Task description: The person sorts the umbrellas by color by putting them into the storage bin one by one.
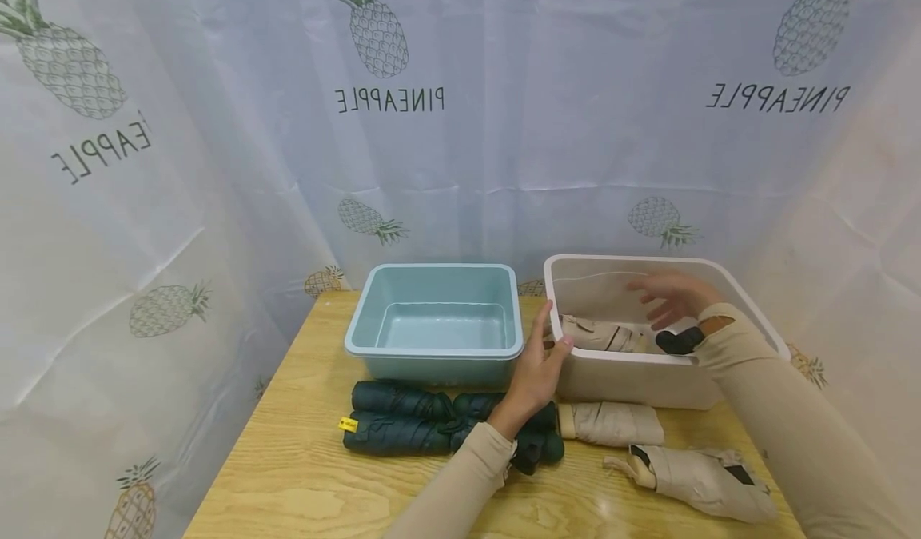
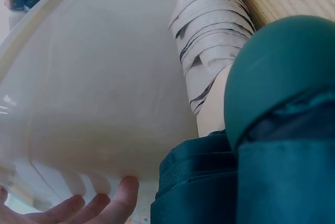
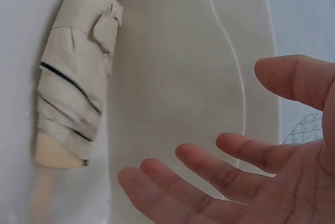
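My left hand (image 1: 536,371) touches the near left corner of the white bin (image 1: 748,375), fingers extended along the outer wall and thumb by the front rim. Inside the bin lies a beige folded umbrella (image 3: 73,77). Above it hovers my right hand (image 1: 676,295), fingers spread and nothing in them. A dark object (image 1: 679,341) shows under the right wrist; its kind is unclear. Below my left hand are several dark green folded umbrellas (image 1: 399,433), partly hidden by the forearm. Two more beige folded umbrellas (image 1: 619,425) lie in front of the bin, the nearer one (image 1: 708,483) looser.
A light blue bin (image 1: 435,347) stands left of the white one, with nothing visible in it. Both rest on a wooden table (image 1: 281,475). A pineapple-print curtain (image 1: 489,163) hangs behind and at the sides.
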`<state>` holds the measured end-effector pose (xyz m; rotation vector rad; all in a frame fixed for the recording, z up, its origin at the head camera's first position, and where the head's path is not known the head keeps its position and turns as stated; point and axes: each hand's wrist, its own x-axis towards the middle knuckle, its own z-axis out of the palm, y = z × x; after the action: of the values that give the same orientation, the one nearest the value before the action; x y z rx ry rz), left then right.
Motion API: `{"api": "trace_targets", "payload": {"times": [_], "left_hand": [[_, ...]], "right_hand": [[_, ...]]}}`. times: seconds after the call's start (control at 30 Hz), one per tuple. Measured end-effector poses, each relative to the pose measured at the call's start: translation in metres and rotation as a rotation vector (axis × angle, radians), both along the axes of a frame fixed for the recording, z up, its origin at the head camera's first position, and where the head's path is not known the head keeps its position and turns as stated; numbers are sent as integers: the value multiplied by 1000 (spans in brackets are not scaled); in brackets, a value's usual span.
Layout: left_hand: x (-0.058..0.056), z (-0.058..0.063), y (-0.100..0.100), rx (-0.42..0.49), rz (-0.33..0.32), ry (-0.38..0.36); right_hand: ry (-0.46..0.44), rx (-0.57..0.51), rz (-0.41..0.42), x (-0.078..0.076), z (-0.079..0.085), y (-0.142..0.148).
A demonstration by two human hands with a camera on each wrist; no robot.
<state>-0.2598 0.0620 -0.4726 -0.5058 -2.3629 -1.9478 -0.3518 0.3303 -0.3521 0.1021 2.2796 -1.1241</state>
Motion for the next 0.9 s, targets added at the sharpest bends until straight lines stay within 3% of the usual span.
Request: {"api": "trace_targets", "payload": {"times": [0.23, 0.47, 0.7, 0.9], "left_hand": [[0, 0, 0, -1, -2, -4], [0, -1, 0, 4, -4, 3], [0, 0, 0, 18, -11, 5], [0, 1, 0, 17, -10, 2]], "right_hand": [[110, 36, 76, 8, 5, 5], [241, 48, 100, 19, 15, 8], [485, 23, 131, 52, 28, 6], [733, -54, 174, 83, 24, 4]]}}
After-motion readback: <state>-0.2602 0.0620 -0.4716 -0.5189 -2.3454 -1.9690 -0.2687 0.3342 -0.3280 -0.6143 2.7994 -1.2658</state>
